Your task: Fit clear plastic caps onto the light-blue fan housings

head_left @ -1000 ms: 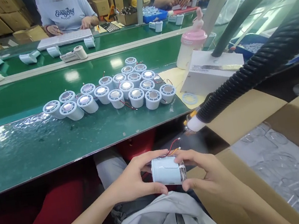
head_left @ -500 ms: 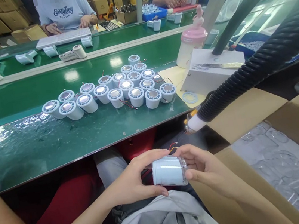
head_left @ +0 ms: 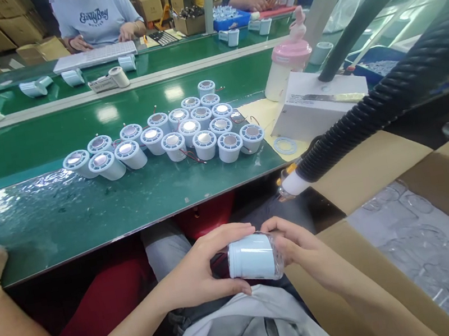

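Above my lap, a light-blue cylindrical housing [head_left: 249, 257] lies on its side, with a clear plastic cover [head_left: 278, 259] around its right end. My left hand [head_left: 200, 269] wraps it from the left, thumb below and fingers over the top. At the opposite end, my right hand [head_left: 300, 244] pinches the clear cover with bent fingers. Its fingertips are partly hidden, so any wire between them cannot be seen. On the green bench [head_left: 87, 218] ahead stand several light-blue round units [head_left: 205, 144] with silver discs on top and thin red-and-black wires.
A black flexible hose [head_left: 368, 105] with a white nozzle slants in from the right. Below it, an open cardboard box [head_left: 350, 261] holds clear plastic parts [head_left: 430, 255]. A pink-topped bottle [head_left: 287, 64] stands behind. A neighbour's arm [head_left: 5, 316] is at left; two people work opposite.
My right fingers have curled in closer against the cover's end, and the wires seen there are now hidden. The rearmost round unit and far-belt parts have shifted slightly. The neighbour's arm reaches further in.
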A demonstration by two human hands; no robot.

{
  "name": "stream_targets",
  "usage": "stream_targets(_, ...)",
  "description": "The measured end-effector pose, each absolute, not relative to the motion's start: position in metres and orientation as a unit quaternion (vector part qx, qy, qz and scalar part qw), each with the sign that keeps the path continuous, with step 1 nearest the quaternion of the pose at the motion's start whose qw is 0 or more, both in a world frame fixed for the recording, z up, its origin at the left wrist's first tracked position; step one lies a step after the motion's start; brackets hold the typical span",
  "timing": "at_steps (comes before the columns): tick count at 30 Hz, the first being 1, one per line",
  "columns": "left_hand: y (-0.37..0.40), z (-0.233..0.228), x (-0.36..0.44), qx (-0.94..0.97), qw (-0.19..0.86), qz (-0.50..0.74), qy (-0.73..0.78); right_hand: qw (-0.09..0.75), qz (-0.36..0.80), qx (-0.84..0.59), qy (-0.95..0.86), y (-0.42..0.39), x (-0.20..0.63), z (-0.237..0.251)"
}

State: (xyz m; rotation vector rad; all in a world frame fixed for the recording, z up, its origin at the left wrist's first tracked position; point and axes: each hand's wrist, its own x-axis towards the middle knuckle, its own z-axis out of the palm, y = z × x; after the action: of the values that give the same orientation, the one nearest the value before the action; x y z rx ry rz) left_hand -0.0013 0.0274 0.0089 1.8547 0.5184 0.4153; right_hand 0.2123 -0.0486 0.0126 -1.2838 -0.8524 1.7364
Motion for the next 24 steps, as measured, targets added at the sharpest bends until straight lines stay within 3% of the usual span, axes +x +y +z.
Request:
stream_targets(18,0.029,0.008,0.001,0.789,0.552,0.219,0.16,0.359,0.771,-0.476,-0.224,-0.048,0.2,0.004)
stream_targets(24,0.03,0.006,0.002,0.782,0.562,0.224,0.147,0.279,0.832,-0.461,-0.13,-0.044,0.199,0.013)
